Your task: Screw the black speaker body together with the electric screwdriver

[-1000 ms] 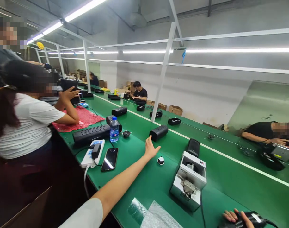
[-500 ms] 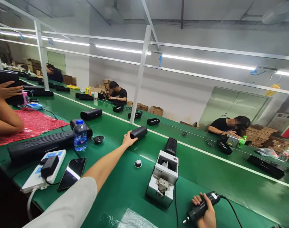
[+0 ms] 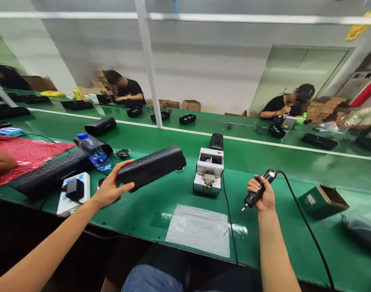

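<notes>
My left hand (image 3: pixel 114 185) grips the left end of a long black speaker housing (image 3: pixel 152 167), raised over the green bench. My right hand (image 3: pixel 263 192) is wrapped round a black electric screwdriver (image 3: pixel 258 190), its bit pointing down and left and its cord running off to the right. Between the hands stands a white-and-black screw feeder (image 3: pixel 209 170), with another black housing (image 3: pixel 216 141) behind it. A small round part (image 3: pixel 180 168) lies partly hidden behind the held housing. Nearer the bench edge lies a translucent foam sheet (image 3: pixel 199 231).
On the left are a water bottle (image 3: pixel 95 152), a power strip (image 3: pixel 85 188), a long black speaker (image 3: pixel 51 172) and red bubble wrap (image 3: pixel 30 160). A green box (image 3: pixel 322 201) stands right. Persons sit across the bench, and another person's arm (image 3: pixel 1 160) rests at far left.
My left hand has lifted the black housing off the bench and brought it nearer. The view has turned downward. My right hand still holds the screwdriver.
</notes>
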The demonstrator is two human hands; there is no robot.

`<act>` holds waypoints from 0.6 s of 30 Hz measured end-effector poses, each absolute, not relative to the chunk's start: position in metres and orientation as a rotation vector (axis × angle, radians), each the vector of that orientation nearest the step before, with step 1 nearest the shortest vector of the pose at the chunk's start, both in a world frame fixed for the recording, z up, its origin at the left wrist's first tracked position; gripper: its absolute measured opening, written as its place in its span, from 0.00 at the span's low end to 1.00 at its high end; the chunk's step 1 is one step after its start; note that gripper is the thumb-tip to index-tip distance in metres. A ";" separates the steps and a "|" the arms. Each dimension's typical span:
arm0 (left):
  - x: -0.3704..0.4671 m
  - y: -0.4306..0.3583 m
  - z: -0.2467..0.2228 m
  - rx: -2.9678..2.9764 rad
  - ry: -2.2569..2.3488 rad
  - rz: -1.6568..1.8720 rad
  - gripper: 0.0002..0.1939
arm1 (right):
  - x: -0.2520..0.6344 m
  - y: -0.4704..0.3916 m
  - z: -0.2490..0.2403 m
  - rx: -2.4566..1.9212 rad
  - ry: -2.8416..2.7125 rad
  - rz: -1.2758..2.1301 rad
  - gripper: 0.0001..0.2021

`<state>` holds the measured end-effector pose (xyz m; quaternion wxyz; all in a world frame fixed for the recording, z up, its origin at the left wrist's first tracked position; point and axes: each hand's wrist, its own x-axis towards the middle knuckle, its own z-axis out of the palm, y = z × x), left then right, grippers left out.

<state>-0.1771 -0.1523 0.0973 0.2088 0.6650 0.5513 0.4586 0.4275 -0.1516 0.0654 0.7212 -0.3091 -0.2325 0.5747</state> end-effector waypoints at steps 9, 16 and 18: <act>-0.064 -0.228 0.070 2.245 0.653 0.667 0.47 | 0.373 -0.300 0.098 -1.172 -0.776 1.202 0.34; -0.028 -0.203 0.057 2.179 0.619 0.551 0.44 | 0.345 -0.336 0.070 -1.517 -0.827 0.987 0.43; -0.032 -0.210 0.050 2.159 0.687 0.538 0.45 | 0.334 -0.339 0.064 -1.560 -0.836 0.948 0.42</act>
